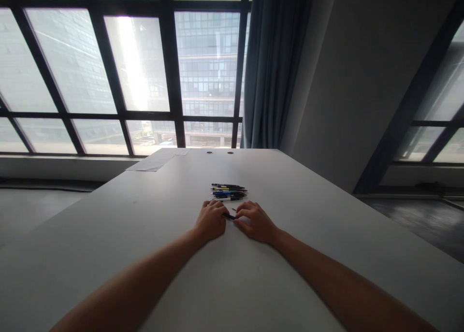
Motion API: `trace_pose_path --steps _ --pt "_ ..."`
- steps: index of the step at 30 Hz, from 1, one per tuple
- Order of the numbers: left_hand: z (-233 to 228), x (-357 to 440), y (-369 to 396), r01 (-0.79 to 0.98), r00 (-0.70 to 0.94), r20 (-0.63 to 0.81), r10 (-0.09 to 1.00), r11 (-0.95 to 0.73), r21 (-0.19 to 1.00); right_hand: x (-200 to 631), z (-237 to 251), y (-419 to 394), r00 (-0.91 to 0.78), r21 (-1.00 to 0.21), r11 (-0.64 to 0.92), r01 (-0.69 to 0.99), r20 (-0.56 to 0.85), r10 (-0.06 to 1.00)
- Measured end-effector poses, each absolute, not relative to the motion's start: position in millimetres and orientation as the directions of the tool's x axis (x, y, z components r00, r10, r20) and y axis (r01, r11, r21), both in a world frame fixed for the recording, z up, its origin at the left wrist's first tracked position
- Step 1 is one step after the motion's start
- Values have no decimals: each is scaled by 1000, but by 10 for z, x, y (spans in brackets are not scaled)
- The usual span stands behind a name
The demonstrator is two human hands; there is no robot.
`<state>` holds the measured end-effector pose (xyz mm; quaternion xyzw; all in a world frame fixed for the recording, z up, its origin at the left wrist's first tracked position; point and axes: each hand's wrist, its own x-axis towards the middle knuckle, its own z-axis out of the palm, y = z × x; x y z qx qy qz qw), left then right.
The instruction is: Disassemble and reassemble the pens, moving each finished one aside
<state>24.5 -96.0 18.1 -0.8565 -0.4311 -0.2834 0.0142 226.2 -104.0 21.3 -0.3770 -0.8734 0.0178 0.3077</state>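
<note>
While 2 hands (232,222) pinch 1 black pen (229,216) — pen pile (228,192) near, uncountable

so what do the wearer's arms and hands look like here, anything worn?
Both arms are bare right to the bottom of the frame: no sleeves in view. The left hand and right hand wear no gloves, and no watch, band or ring can be made out, though the hands are small in the picture. No cables or markings show.

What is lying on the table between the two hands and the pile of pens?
Mostly bare table. Only one tiny dark piece lies between the hands and the pens, in the head view.
</note>
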Motion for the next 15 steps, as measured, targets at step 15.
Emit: trace_pose_path --steps 15 --pt "163 246 -946 748 458 487 744 -619 241 2266 188 -1024 -481 -309 704 639 554 680"
